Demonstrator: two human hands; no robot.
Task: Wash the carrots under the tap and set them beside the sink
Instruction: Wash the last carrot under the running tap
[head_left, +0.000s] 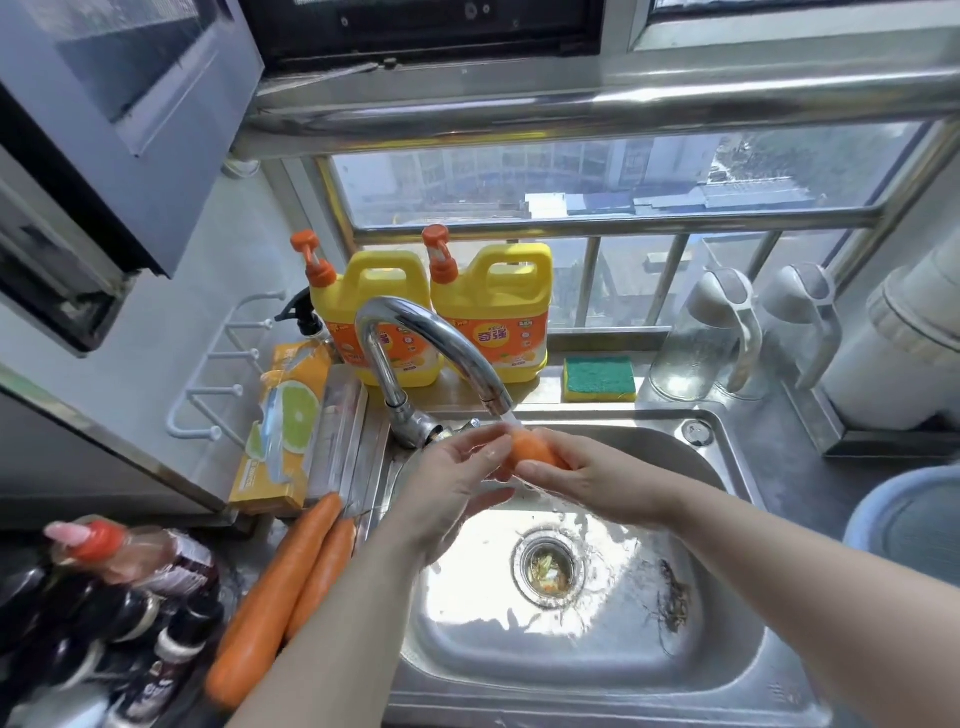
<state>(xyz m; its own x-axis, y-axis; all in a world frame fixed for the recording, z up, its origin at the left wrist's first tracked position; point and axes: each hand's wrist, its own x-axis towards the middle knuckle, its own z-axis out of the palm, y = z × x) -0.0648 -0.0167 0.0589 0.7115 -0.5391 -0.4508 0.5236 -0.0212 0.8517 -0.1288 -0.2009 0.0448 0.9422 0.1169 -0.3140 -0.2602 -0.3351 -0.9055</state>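
Nearest on the left, two carrots (275, 592) lie side by side on the steel tabletop (260, 540), just beside the sink (571, 670), with their thin ends pointing away. They are long, tapered and smooth-skinned. Whether they are already rinsed or still waiting cannot be told from here. A cluster of dark bottles (130, 561) with one red cap stands left of them.

The sink is a shiny pressed-steel basin with rounded corners. It is wet and glaring, with a round strainer (548, 564) holding some scraps and a few dark shreds lying to its right.

Above the basin both hands meet on a third carrot (532, 449), which is held under the water (506, 415) falling from the tap (415, 332). The right hand (597, 478) has its grip clamped round the carrot's right part. The left hand (457, 478) keeps its grip apart, with nearly straight fingers laid against the other end as if rubbing. So washing looks to be under way on this one, and at least this carrot has yet to be set down.

Behind the curved chrome tap stand two yellow plastic detergent jugs (498, 306) with orange pumps. To their right are a green-and-yellow sponge (598, 378) and clear glass pitchers (701, 338) by the barred window.
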